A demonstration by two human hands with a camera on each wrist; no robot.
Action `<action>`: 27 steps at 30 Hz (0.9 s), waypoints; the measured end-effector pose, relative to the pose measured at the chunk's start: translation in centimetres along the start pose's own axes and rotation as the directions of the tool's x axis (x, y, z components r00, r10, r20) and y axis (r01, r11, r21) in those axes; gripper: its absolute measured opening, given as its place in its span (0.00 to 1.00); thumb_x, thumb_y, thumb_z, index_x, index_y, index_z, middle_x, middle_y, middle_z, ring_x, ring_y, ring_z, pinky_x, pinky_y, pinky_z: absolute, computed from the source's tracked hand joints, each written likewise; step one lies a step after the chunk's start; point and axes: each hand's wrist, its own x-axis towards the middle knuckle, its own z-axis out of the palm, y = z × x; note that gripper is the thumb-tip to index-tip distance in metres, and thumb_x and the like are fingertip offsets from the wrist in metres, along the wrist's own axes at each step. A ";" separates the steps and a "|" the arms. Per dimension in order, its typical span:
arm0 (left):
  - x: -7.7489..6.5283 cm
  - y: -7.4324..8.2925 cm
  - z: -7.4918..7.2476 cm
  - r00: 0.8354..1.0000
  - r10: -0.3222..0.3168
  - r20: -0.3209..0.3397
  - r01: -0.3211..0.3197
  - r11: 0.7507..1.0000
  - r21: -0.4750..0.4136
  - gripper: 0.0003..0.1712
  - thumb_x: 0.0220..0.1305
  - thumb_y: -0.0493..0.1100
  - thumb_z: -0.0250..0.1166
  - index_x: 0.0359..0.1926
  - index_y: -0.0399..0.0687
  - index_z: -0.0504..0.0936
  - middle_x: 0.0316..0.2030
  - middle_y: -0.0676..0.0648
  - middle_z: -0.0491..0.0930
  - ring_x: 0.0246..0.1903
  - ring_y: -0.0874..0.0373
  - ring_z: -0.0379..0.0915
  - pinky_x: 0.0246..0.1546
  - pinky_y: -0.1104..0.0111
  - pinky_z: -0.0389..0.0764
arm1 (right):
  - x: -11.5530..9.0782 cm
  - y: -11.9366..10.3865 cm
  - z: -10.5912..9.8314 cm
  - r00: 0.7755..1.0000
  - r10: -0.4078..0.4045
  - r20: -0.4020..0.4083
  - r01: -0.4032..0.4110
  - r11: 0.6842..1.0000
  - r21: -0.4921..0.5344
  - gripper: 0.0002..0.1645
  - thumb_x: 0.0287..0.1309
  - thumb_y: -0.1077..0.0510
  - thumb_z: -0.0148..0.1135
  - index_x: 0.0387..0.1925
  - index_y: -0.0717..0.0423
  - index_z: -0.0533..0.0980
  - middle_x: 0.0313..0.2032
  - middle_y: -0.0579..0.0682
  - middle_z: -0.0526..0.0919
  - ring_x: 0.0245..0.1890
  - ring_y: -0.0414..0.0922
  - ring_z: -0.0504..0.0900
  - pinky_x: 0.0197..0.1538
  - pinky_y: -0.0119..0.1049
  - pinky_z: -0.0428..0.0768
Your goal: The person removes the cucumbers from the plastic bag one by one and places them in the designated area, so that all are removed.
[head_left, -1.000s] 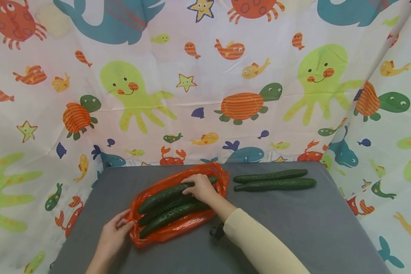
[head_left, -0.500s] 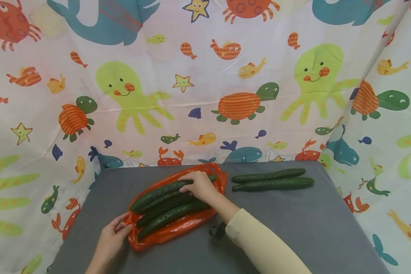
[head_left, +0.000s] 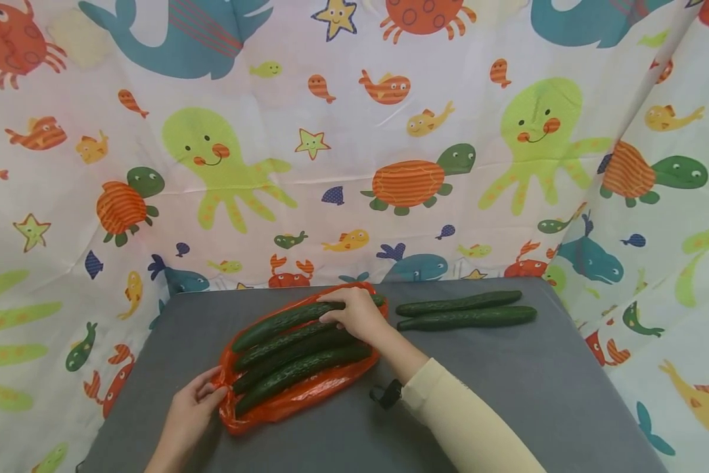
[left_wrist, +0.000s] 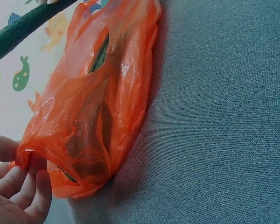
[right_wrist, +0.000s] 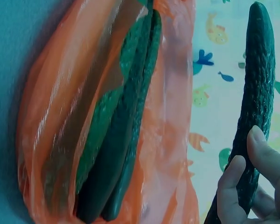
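Note:
My right hand (head_left: 357, 315) holds a dark green cucumber (head_left: 283, 323) over the far side of an orange plastic bag (head_left: 307, 396). In the right wrist view, thumb and fingers wrap this cucumber (right_wrist: 256, 79), which is raised apart from the bag (right_wrist: 172, 93). Inside the open bag lie several more cucumbers (head_left: 307, 368), side by side; the right wrist view shows them partly behind the orange film. At the bag's near left end, my left hand (head_left: 191, 407) pinches the edge of the plastic. Up close, the left fingers (left_wrist: 39, 186) tuck under the bag's rim (left_wrist: 28, 151).
Two more cucumbers (head_left: 466, 318) lie parallel on the grey table (head_left: 508, 394), to the right of the bag. A curtain with printed sea animals (head_left: 307, 171) rises behind the table and along its sides. A black strap (head_left: 386, 394) hangs under the right wrist.
The cucumber in my right hand has shifted left, then up and to the right, uncovering another cucumber in the bag. My left hand keeps its hold on the bag. The head view has turned slightly.

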 end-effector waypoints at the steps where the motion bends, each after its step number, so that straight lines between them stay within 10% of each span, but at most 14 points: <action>1: 0.0 0.0 0.0 1.000 0.004 -0.001 -0.004 1.000 0.001 0.29 0.73 0.46 0.62 0.71 0.47 0.69 0.36 0.47 0.78 0.27 0.59 0.70 0.25 0.65 0.72 | 0.0 0.1 -0.2 1.000 0.000 -0.001 0.000 1.000 0.000 0.24 0.58 0.56 0.72 0.58 0.44 0.83 0.58 0.50 0.83 0.24 0.39 0.85 0.32 0.38 0.83; 21: 0.2 0.3 0.3 1.000 -0.011 0.009 0.011 1.000 0.003 0.30 0.73 0.48 0.63 0.72 0.46 0.69 0.40 0.45 0.77 0.36 0.58 0.75 0.28 0.65 0.73 | -0.6 1.5 -2.8 0.999 -0.024 -0.041 0.021 0.996 -0.090 0.24 0.58 0.53 0.72 0.58 0.43 0.83 0.58 0.49 0.83 0.21 0.43 0.80 0.35 0.38 0.77; 27: 0.3 0.3 0.4 1.000 -0.016 0.002 0.016 1.000 0.001 0.30 0.72 0.47 0.63 0.72 0.47 0.69 0.39 0.45 0.78 0.33 0.57 0.74 0.27 0.64 0.73 | -0.8 2.3 -3.5 0.996 -0.046 -0.079 0.034 0.990 -0.139 0.25 0.56 0.51 0.73 0.57 0.44 0.83 0.58 0.48 0.83 0.51 0.50 0.84 0.44 0.44 0.78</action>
